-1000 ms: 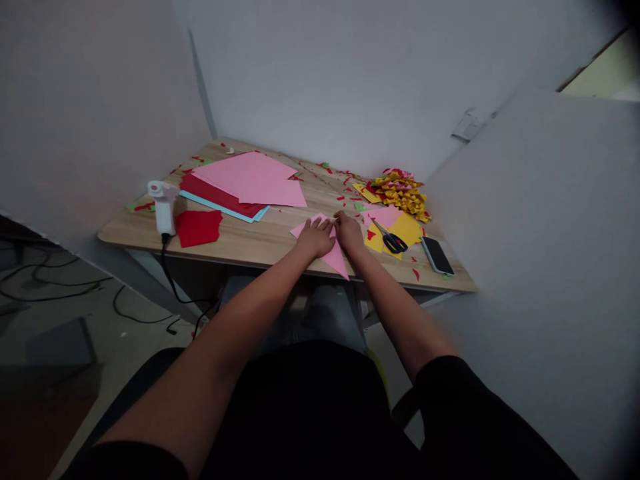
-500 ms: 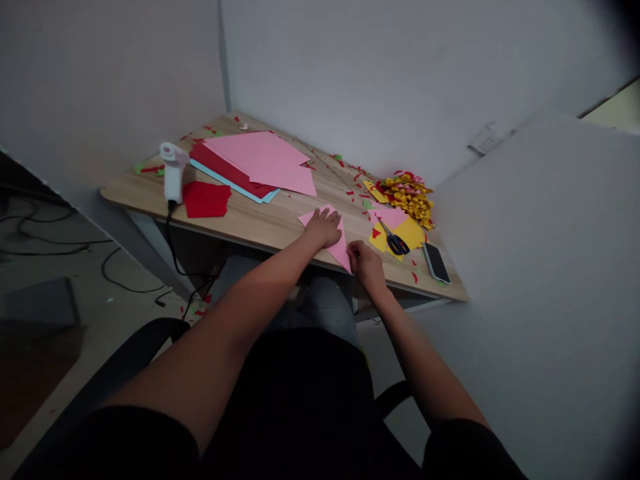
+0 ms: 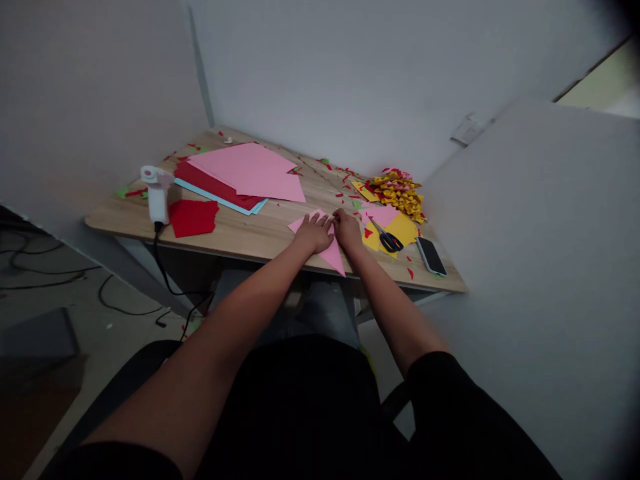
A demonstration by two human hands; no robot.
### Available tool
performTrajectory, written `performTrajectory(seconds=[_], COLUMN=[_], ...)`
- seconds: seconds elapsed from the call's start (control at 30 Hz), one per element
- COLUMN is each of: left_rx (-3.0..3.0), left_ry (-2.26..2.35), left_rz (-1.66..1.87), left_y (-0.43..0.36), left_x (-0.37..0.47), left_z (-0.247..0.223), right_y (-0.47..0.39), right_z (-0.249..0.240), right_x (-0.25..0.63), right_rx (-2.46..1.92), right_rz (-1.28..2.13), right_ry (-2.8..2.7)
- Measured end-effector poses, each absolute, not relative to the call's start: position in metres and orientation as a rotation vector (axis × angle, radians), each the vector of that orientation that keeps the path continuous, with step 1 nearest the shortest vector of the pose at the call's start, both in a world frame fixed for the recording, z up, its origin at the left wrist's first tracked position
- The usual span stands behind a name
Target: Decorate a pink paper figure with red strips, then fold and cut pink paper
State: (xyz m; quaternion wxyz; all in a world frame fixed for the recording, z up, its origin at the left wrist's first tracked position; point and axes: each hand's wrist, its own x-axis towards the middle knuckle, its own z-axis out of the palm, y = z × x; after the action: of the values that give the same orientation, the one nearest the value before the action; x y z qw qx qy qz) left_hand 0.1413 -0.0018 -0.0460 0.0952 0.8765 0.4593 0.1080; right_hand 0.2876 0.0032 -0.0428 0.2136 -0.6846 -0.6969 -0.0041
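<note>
A folded pink sheet of paper [image 3: 332,257], roughly triangular, lies at the front edge of the wooden table, one point reaching slightly past the edge. My left hand [image 3: 314,233] rests flat across it with the fingers spread. At the paper's upper right edge is my right hand [image 3: 348,230], its fingers curled together and closed on the edge; the fingertips are partly hidden. Just right of that hand, dark-handled scissors [image 3: 390,241] lie on yellow paper [image 3: 404,228] and pink paper pieces.
Large pink sheets [image 3: 250,167] cover red and light blue ones at the left. A white corded glue-gun-like tool [image 3: 158,197] stands beside red paper [image 3: 193,219]. A phone [image 3: 431,257] lies far right, below a bundle of yellow paper flowers [image 3: 400,193]. Scraps are scattered about.
My right hand has moved from the paper's lower point up along its right edge, close to my left hand. My left hand stays flat on the paper. The view has shifted slightly.
</note>
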Motion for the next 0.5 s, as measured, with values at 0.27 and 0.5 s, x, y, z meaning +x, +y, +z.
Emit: performTrajectory(seconds=[0.27,0.5], left_rx=[2.6,2.595], left_ry=[1.364,1.375], left_rz=[0.348,0.372], left_y=[-0.002,-0.006], left_x=[0.141,0.139], left_z=[-0.045,-0.039], right_y=[0.005,-0.031], right_z=[-0.039,-0.037], right_x=[0.286,0.295], right_rx=[-1.904,-1.829], right_rz=[0.009,0.071], right_ry=[-1.949,-2.019])
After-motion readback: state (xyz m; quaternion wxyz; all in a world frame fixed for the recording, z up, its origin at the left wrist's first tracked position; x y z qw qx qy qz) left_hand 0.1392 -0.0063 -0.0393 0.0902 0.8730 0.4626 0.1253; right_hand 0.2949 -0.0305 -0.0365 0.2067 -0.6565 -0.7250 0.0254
